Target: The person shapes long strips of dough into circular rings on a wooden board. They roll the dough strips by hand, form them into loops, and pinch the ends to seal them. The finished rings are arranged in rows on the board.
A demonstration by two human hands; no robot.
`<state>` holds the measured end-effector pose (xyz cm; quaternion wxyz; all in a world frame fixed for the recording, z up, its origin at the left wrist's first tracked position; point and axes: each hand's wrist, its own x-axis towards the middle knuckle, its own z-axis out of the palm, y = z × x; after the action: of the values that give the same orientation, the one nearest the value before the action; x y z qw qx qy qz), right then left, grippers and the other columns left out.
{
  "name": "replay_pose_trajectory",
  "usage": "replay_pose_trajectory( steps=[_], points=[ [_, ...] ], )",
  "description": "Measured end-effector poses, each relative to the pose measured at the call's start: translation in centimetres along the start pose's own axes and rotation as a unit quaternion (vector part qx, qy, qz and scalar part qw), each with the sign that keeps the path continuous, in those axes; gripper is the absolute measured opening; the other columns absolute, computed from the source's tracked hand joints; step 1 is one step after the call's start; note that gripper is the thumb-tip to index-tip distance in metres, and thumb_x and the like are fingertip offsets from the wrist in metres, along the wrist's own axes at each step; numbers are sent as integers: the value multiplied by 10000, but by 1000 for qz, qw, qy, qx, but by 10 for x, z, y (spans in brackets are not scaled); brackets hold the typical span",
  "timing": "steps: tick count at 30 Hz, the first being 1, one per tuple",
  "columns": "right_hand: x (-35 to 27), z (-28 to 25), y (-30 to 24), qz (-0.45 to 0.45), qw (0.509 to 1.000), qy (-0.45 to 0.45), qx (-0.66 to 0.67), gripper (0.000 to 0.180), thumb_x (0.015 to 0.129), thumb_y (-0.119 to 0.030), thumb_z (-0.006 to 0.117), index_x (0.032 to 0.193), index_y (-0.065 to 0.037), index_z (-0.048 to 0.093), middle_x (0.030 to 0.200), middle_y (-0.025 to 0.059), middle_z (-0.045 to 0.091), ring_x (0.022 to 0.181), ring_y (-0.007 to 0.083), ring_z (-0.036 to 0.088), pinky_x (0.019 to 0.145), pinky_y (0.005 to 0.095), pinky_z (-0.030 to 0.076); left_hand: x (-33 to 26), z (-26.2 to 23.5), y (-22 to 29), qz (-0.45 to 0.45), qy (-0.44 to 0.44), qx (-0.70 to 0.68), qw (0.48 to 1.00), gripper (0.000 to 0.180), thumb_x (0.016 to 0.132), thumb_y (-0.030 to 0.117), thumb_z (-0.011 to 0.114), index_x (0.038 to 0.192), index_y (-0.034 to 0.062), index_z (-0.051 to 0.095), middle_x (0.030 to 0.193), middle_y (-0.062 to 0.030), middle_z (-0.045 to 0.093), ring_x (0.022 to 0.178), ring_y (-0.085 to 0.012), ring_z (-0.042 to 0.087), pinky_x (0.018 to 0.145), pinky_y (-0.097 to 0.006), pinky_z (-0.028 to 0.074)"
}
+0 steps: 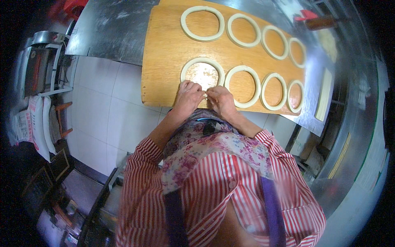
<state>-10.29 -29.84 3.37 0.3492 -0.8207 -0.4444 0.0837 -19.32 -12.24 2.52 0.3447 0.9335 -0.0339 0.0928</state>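
Pale dough rings lie in two rows on a wooden board (162, 53). At the near left of the board, one dough ring (201, 60) has its near side between my hands. My left hand (190, 98) is closed, its fingers curled on the dough. Close beside it, my right hand (221, 100) pinches the same ring. A bit of dough shows between the fingertips, where the two sides of the ring come together. Just right of my right hand lies another dough ring (258, 86), closed and flat on the wood.
The board sits on a metal table (113, 31). Long pale strips (324, 96) lie at the right on a shiny sheet. White printed sacks (38, 123) and a metal rack (51, 66) stand at the left on the tiled floor (94, 94). A rolling pin (323, 23) is at the far right.
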Motion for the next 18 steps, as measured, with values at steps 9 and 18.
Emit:
replay_pose_trajectory(
  steps=[9, 18],
  points=[
    [11, -4, -15, -6, 997, -45, -63, 202, 747, -146, 752, 918, -44, 716, 969, 120, 694, 899, 324, 639, 794, 439, 490, -6, -15, -6, -17, -21, -19, 999, 339, 793, 137, 734, 1115, 35, 704, 1030, -119, 652, 1081, -303, 579, 1100, -482, 332],
    [22, -21, -23, -30, 994, -75, -72, 271, 767, -154, 754, 1010, -57, 684, 1098, 83, 661, 980, 292, 609, 806, 426, 458, -13, -6, -12, -11, 5, -51, 999, 290, 786, 85, 739, 1072, 61, 698, 1066, -122, 648, 1098, -314, 587, 1088, -505, 364]
  ],
)
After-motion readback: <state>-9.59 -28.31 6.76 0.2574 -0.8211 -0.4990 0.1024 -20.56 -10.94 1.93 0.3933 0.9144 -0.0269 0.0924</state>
